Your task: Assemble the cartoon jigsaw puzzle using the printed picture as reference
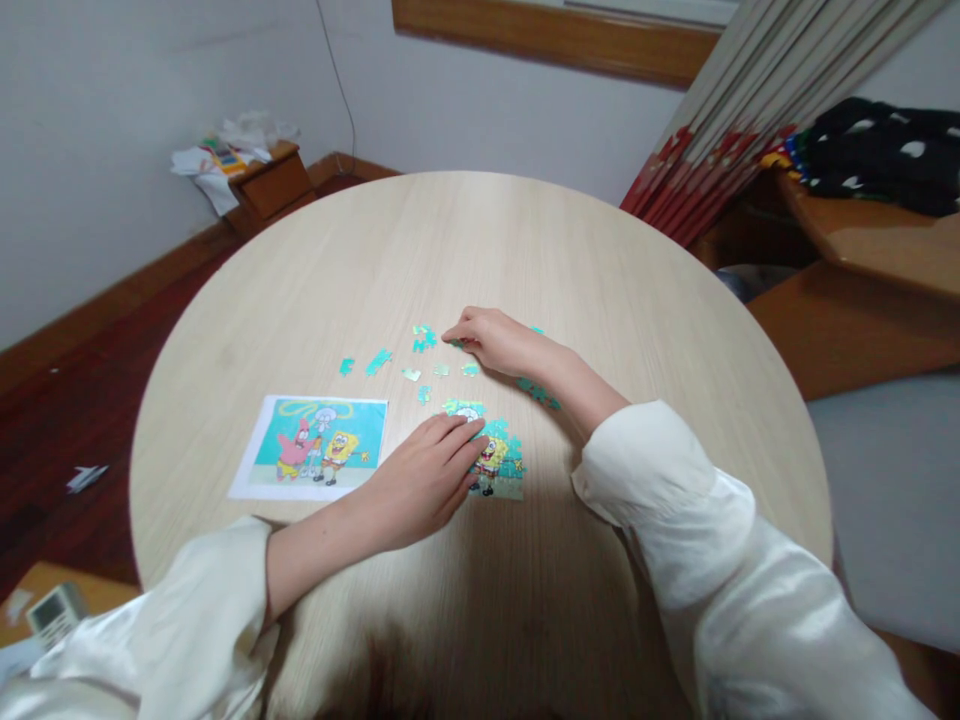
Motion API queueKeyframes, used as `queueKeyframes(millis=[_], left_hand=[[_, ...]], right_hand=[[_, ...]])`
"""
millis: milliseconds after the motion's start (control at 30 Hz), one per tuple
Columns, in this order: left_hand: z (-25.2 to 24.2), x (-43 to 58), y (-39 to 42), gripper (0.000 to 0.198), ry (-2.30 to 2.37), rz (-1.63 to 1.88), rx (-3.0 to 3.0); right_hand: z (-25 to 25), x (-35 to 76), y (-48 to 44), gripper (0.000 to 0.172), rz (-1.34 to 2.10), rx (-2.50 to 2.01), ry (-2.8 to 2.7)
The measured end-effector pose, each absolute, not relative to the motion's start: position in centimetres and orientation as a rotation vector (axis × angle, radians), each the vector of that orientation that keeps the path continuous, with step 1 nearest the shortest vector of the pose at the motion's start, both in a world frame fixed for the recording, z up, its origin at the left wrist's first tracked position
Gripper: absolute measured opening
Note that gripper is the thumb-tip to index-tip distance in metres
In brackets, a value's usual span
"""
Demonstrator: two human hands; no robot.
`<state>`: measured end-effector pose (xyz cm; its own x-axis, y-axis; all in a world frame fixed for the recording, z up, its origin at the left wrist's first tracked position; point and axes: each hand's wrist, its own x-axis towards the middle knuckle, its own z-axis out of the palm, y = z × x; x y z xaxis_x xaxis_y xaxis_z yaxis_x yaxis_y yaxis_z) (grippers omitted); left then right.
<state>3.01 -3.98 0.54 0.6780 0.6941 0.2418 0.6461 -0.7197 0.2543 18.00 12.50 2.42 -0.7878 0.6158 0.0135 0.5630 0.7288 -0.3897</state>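
My left hand (439, 460) lies flat with fingers stretched over the left side of a partly joined jigsaw puzzle (504, 455). A yellow square cartoon figure shows beside its fingertips; the part under the hand is hidden. Beyond it, my right hand (487, 335) is closed in a pinch low over the table, with a bit of a teal puzzle piece (457, 343) showing at its fingertips. Just left of these fingers lie loose puzzle pieces (425, 340). A printed reference picture (315, 445) with three cartoon figures is left of my left hand.
Several more loose pieces lie around, including a teal pair (379, 361) and some pieces (538, 393) by my right forearm. The round wooden table (480, 230) stands near a wall, a curtain (697, 130) and a wooden cabinet (855, 310) at the right.
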Motion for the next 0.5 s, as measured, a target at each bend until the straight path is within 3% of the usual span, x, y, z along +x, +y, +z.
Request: queueKeyframes(millis=[400, 500], left_hand=[[0.6, 3.1, -3.9, 0.032, 1.093, 0.485, 2.732], [0.6, 3.1, -3.9, 0.033, 1.094, 0.488, 2.737]], right_hand=[[4.8, 17.6, 13.1, 0.024, 0.674, -1.193, -2.87], [4.9, 17.8, 13.2, 0.014, 0.707, -1.199, -2.8]])
